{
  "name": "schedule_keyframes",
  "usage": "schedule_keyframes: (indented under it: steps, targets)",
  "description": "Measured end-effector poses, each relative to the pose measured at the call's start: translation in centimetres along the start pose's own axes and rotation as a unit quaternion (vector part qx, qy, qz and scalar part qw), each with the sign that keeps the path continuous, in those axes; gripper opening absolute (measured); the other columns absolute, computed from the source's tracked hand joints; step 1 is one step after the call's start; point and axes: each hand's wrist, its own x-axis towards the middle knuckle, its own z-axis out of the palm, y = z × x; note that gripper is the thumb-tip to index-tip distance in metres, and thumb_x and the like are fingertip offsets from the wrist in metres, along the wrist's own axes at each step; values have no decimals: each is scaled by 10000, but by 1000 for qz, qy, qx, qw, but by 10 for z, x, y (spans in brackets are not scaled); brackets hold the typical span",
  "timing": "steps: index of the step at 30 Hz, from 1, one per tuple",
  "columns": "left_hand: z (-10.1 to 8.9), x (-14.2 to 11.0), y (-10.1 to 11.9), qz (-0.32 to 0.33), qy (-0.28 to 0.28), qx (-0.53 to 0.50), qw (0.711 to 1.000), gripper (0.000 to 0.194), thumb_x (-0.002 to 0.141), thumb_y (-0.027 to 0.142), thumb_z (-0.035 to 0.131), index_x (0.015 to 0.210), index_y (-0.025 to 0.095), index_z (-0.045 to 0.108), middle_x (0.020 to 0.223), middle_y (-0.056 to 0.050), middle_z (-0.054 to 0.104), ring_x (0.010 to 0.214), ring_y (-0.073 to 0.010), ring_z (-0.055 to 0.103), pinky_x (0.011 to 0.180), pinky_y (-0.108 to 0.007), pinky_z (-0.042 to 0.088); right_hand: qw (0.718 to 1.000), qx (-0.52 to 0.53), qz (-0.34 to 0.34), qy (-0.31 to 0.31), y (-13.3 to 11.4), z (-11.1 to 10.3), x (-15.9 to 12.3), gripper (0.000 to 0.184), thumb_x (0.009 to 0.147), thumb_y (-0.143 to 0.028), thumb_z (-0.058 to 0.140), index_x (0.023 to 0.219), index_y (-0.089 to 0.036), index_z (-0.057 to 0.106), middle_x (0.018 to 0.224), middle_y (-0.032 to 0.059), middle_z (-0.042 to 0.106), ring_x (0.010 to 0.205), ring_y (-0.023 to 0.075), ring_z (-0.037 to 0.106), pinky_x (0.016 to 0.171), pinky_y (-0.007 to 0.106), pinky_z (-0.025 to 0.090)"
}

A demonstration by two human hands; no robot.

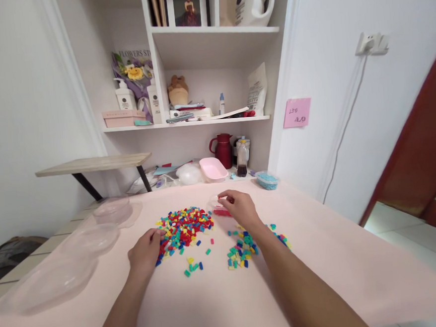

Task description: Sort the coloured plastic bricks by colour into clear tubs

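Observation:
A heap of small plastic building bricks (187, 228) in red, yellow, blue and green covers the middle of the pink-covered table. My left hand (145, 252) rests at the heap's left edge, its fingers curled and touching the bricks; what lies under the fingertips is hidden. Over a small clear container (221, 211) with red bricks inside, my right hand (240, 210) is pinched closed. A speck of red shows at its fingertips, apparently a red brick. A second, looser group of mostly green, blue and yellow bricks (242, 251) lies beneath my right forearm, partly covered by it.
Three clear plastic containers, one of them a near tub (51, 285), line the table's left side. A tub of light blue pieces (267, 180) stands at the back right. Behind are a pink basin (213, 170), a red jug (223, 150) and shelves. A small wooden stand (94, 164) is at left.

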Motion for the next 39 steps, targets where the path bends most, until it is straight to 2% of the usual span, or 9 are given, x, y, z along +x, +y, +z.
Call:
schedule_keyframes:
  steps: [4,9,12,16,21,24,29,35,39]
  targets:
    - [0,-2,2,-1,-1,-2,1000,291,885,343,422,862,289,707,906,35,784,922,-205,700,877,-351,422,996,-1,48,72,17,-6,5,263,850,-355,553,1013,-237,721,693,-2,654,627,168,588,633,274,424]
    - [0,-3,3,1,-1,-4,1000,284,887,333,422,865,294,703,928,41,783,969,-201,692,880,-347,417,998,33,15,49,14,-1,2,390,865,-302,511,1230,-226,623,881,22,701,623,155,594,683,297,469]
    - [0,-4,3,1,-3,-7,1000,290,892,331,414,865,284,699,911,41,784,944,-189,703,875,-330,422,994,68,-56,-57,-4,11,-7,274,889,-257,484,1038,-209,709,865,38,720,690,167,625,717,293,482]
    - [2,-4,1,0,-4,-9,1000,296,899,336,406,874,286,697,898,47,784,905,-179,710,886,-323,418,950,55,-182,-247,-27,30,-26,236,873,-165,520,941,-224,738,940,33,733,890,180,642,817,277,464]
    - [4,-4,-1,0,0,-11,1000,288,896,319,416,863,292,701,910,47,782,977,-185,693,907,-331,397,932,-8,-224,-286,-32,42,-39,292,868,-131,511,1049,-228,718,1009,55,698,954,186,612,835,276,449]
    - [5,-4,-2,4,1,-12,1000,293,899,311,411,857,299,701,953,55,779,1021,-182,680,932,-338,378,917,6,-232,-324,-31,41,-38,303,812,-59,499,936,-216,727,933,32,709,895,172,622,810,261,449]
    - [5,-5,-1,8,-1,-10,1000,300,905,314,402,874,297,699,984,47,776,1030,-187,677,923,-342,376,931,28,-200,-304,-34,34,-36,304,797,-43,476,860,-213,720,899,22,716,868,168,631,793,259,453]
    - [4,-5,1,10,-4,-4,1000,313,907,299,393,889,288,705,979,30,777,1034,-190,673,919,-341,372,911,7,-265,-316,-37,40,-41,298,887,-116,489,1066,-229,699,1009,46,714,952,191,613,876,303,439]
    - [3,-6,3,8,-8,2,1000,302,899,295,402,883,290,704,977,36,775,1040,-190,668,917,-334,373,908,8,-273,-317,-39,41,-43,296,890,-103,484,1045,-224,706,991,47,713,927,183,614,850,292,447]
